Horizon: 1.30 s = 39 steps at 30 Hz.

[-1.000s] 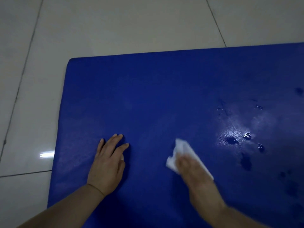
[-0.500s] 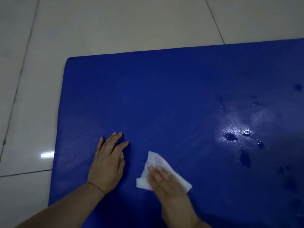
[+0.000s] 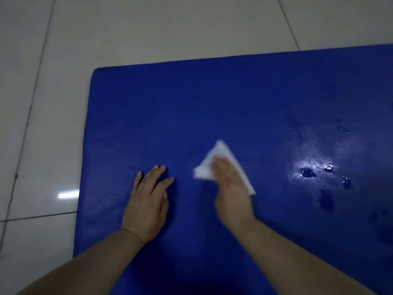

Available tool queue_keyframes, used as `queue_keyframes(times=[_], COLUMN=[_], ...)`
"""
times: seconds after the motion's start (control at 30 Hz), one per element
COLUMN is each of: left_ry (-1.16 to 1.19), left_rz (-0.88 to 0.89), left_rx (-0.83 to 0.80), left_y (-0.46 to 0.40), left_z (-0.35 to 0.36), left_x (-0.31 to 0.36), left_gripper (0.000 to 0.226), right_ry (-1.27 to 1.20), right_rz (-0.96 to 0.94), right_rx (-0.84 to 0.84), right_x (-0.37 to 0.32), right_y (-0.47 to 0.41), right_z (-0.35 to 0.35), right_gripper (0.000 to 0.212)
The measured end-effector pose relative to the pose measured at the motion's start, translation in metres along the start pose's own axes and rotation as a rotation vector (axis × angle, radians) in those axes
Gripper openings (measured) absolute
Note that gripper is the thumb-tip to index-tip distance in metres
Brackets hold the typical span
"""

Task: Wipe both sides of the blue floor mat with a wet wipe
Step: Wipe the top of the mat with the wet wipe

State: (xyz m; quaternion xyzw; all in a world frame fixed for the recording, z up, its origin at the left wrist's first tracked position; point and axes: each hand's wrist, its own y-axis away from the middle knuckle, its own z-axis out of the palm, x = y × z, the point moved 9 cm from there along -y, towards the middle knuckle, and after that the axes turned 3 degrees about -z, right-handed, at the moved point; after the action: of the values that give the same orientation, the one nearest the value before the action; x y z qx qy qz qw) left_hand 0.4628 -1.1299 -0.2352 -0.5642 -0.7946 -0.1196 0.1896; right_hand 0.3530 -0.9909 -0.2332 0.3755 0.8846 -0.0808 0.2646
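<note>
Blue mat flat on tile floor. L hand flat on mat, fingers straight. R hand, blurred, fingers straight, presses white wipe onto mat. Wet spots at 3 o'clock of wipe.

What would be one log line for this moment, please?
phase: wiping top side | right hand: presses wet wipe on blue mat | left hand: flat on mat

We see a deep blue floor mat with shiny wet spots near its right edge. The wet wipe is white. The floor tiles are pale grey with dark lines.
</note>
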Motion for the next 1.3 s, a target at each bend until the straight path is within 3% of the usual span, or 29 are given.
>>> queue_keyframes(times=[0.1,0.17,0.2,0.27,0.3,0.33,0.37,0.4,0.47,0.5,0.57,0.67,0.73,0.77,0.83,0.9,0.93,1.0,1.13,1.17,1.3], left_ry=[-0.011,-0.031,-0.039,-0.036,-0.023,-0.01,-0.005,-0.01,-0.036,-0.045,-0.05,-0.058,-0.062,-0.063,-0.061,-0.056,-0.054,-0.048,-0.056,-0.06,-0.071], left_rz=[-0.001,-0.009,-0.017,-0.028,-0.029,-0.028,-0.027,-0.029,-0.046,-0.06,-0.078,-0.079,-0.073,-0.07,-0.068,-0.07,-0.072,-0.08,-0.066,-0.062,-0.055], left_rx=[0.007,-0.004,-0.011,-0.017,-0.014,-0.007,0.002,0.012,0.03,0.027,0.008,-0.011,0.002,0.008,0.006,0.004,0.002,-0.007,0.007,0.014,0.035], left_y=[0.001,0.002,0.002,0.0,-0.001,-0.001,0.001,0.005,0.018,0.026,0.04,0.044,0.042,0.042,0.044,0.044,0.044,0.044,0.042,0.042,0.042], left_z=[0.0,0.002,0.002,0.001,0.0,-0.002,-0.004,-0.006,-0.008,-0.007,-0.004,0.0,0.0,0.0,0.002,0.002,0.002,0.002,0.0,0.0,0.001], left_x=[0.0,-0.001,-0.001,-0.001,0.0,0.001,0.001,0.002,0.003,0.003,0.005,0.004,0.003,0.003,0.003,0.002,0.002,0.003,0.005,0.005,0.004], left_gripper=[0.04,0.042,0.043,0.043,0.043,0.042,0.042,0.041,0.042,0.044,0.048,0.046,0.037,0.033,0.034,0.034,0.033,0.035,0.034,0.034,0.034], right_ry=[-0.076,0.102,0.191,0.293,0.363,0.137,0.012,0.046,0.088,0.107,0.192,0.398,0.397,0.421,0.38,0.252,0.228,0.273,0.542,0.573,0.359], right_rz=[0.201,0.003,-0.222,-0.524,-0.55,-0.444,-0.216,-0.062,0.186,0.191,0.067,-0.392,-0.566,-0.556,-0.312,-0.028,0.013,-0.007,-0.441,-0.429,-0.037], right_rx=[0.179,0.138,0.113,-0.108,0.052,0.1,0.135,0.129,0.205,0.219,0.207,0.084,0.086,0.118,0.305,0.266,0.223,0.138,0.158,0.208,0.274], right_x=[0.033,-0.004,-0.029,-0.061,-0.055,-0.033,0.0,0.029,0.069,0.064,0.032,-0.043,-0.059,-0.051,-0.011,0.032,0.03,0.004,-0.058,-0.044,0.039], right_y=[0.017,0.041,0.065,0.092,0.087,0.08,0.065,0.049,0.026,0.022,0.038,0.099,0.113,0.106,0.083,0.067,0.064,0.083,0.133,0.126,0.068], right_z=[-0.004,0.014,0.042,0.066,0.048,0.028,0.006,-0.008,-0.026,-0.03,-0.009,0.055,0.052,0.036,-0.013,-0.031,-0.025,0.009,0.08,0.072,-0.013], right_gripper=[0.059,0.058,0.062,0.066,0.06,0.05,0.041,0.038,0.057,0.064,0.069,0.076,0.073,0.075,0.065,0.056,0.054,0.048,0.046,0.046,0.059])
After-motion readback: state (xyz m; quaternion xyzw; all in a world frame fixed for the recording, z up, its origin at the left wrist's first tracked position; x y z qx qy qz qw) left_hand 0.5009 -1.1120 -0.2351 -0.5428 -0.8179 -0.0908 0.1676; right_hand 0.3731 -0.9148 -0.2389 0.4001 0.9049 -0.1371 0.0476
